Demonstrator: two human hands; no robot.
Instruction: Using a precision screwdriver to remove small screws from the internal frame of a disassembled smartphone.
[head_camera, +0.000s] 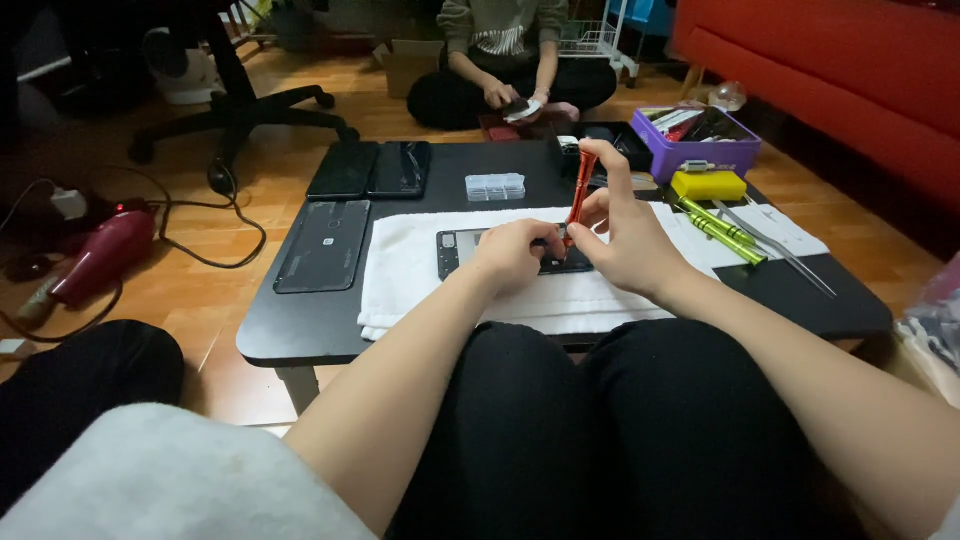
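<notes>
Red screwdriver (581, 195) pinched upright in right hand (622, 240), left hand (515, 255) pressing the opened phone (470, 250) on white towel (400, 270).

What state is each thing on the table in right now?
Opened phone: lying flat on the white towel, back off.
Red screwdriver: upright, tip down on the phone.
Right hand: gripping the screwdriver.
Left hand: resting on the phone, steadying it.
Clear parts box: shut.
Purple tray: open, full of tools.
Green screwdrivers: lying loose.

A red screwdriver (581, 195) stands upright, tip down on an opened dark phone (470, 250) lying flat on a white towel.
</notes>
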